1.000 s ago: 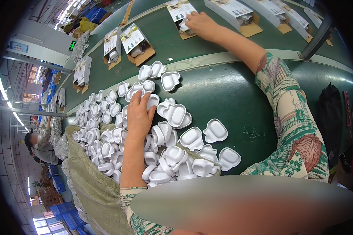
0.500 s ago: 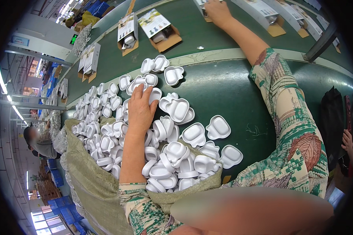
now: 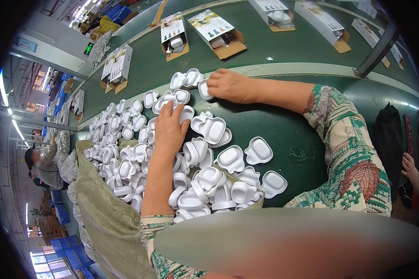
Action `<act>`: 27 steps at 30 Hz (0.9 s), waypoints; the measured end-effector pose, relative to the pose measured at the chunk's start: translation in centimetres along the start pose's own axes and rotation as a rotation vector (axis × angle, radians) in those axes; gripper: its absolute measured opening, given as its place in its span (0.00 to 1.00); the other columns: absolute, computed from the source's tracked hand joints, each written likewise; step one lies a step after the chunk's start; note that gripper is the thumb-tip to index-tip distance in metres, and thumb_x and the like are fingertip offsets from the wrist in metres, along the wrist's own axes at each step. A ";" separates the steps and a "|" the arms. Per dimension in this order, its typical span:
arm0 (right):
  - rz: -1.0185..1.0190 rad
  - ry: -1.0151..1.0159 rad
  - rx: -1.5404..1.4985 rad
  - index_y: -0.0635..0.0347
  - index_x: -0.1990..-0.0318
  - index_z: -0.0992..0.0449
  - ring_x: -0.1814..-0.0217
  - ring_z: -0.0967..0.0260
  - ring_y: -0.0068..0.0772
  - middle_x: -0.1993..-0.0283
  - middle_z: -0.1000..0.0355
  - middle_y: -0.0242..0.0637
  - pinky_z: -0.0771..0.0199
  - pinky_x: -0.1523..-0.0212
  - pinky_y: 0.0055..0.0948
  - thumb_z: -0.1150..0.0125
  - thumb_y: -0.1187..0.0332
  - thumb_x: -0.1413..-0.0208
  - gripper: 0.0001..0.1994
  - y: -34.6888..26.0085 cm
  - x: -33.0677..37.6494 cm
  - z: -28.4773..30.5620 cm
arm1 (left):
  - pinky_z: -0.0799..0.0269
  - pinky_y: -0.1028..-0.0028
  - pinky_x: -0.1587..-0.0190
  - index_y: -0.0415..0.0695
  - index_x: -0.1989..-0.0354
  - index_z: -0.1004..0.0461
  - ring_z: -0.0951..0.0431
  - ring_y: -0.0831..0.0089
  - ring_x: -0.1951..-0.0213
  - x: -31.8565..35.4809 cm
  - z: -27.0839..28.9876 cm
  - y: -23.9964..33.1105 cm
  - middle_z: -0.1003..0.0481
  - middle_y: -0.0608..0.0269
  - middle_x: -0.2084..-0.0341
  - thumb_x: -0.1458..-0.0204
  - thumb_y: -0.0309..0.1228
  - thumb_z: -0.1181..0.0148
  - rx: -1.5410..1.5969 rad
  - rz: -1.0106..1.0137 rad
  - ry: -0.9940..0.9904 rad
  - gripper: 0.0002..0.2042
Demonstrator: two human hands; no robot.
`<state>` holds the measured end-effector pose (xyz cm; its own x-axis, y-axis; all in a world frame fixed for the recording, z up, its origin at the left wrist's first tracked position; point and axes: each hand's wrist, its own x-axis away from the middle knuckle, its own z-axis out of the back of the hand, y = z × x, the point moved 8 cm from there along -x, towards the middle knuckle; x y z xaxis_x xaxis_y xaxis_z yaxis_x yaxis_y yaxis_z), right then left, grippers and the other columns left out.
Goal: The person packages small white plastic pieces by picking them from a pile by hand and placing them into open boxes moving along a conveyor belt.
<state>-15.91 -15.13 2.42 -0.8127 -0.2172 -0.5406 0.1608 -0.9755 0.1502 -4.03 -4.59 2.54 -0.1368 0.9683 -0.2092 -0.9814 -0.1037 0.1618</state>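
My right hand (image 3: pixel 230 86) is at the far edge of the pile, its fingers closed over a small white plastic dish-shaped piece (image 3: pixel 203 91) at the table's back rim. My left hand (image 3: pixel 169 131) lies on the heap with fingers apart, touching white pieces beneath it; none is visibly gripped. The heap of white pieces (image 3: pixel 126 169) spreads from an opened olive woven sack (image 3: pixel 100 211) onto the green table (image 3: pixel 295 183). Each piece has a rounded oblong hollow and a wavy edge. Several lie loose right of the heap.
Beyond a pale rail (image 3: pixel 284 69), open printed cartons (image 3: pixel 219 35) with white parts inside stand along a green conveyor (image 3: pixel 149 58). A metal post (image 3: pixel 378 51) rises at the right. Another person's hand (image 3: pixel 409 166) shows at the right edge, near a black bag (image 3: pixel 389 139).
My right hand has come back from a carton on the conveyor to a white piece at the pile's far edge. The cartons have shifted rightward. My left hand has stayed almost still.
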 end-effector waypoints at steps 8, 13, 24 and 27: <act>-0.339 0.018 0.324 0.56 0.68 0.31 0.58 0.34 0.37 0.65 0.32 0.35 0.34 0.58 0.33 0.47 0.71 0.54 0.05 10.1 6.2 4.5 | 0.40 0.56 0.44 0.44 0.47 0.32 0.38 0.52 0.41 0.1 0.1 0.3 0.37 0.48 0.44 0.54 0.33 0.39 -0.012 -0.003 -0.002 0.23; -0.640 0.111 0.470 0.56 0.70 0.30 0.57 0.34 0.38 0.67 0.32 0.35 0.33 0.60 0.36 0.42 0.67 0.55 0.06 16.7 8.4 6.2 | 0.41 0.57 0.44 0.44 0.47 0.32 0.38 0.52 0.41 -0.1 -0.1 0.3 0.37 0.48 0.44 0.54 0.32 0.39 0.010 0.005 -0.006 0.23; -0.227 0.105 0.003 0.57 0.65 0.28 0.55 0.34 0.39 0.61 0.32 0.36 0.32 0.57 0.35 0.41 0.69 0.56 0.09 4.0 -1.8 -0.2 | 0.38 0.60 0.44 0.41 0.49 0.31 0.34 0.51 0.45 -0.1 0.4 0.6 0.35 0.47 0.47 0.55 0.31 0.39 -0.051 -0.038 0.030 0.22; -0.244 -0.039 0.040 0.56 0.66 0.28 0.54 0.35 0.36 0.63 0.32 0.35 0.33 0.57 0.34 0.44 0.67 0.54 0.08 4.2 -3.1 -3.0 | 0.38 0.60 0.44 0.41 0.48 0.31 0.34 0.50 0.45 -0.4 0.2 1.2 0.35 0.46 0.46 0.55 0.31 0.39 -0.046 -0.047 0.031 0.22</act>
<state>-11.04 -18.65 2.28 -0.8460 0.0265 -0.5326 -0.0642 -0.9966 0.0523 -5.12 -5.03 3.03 -0.0935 0.9650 -0.2451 -0.9919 -0.0691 0.1064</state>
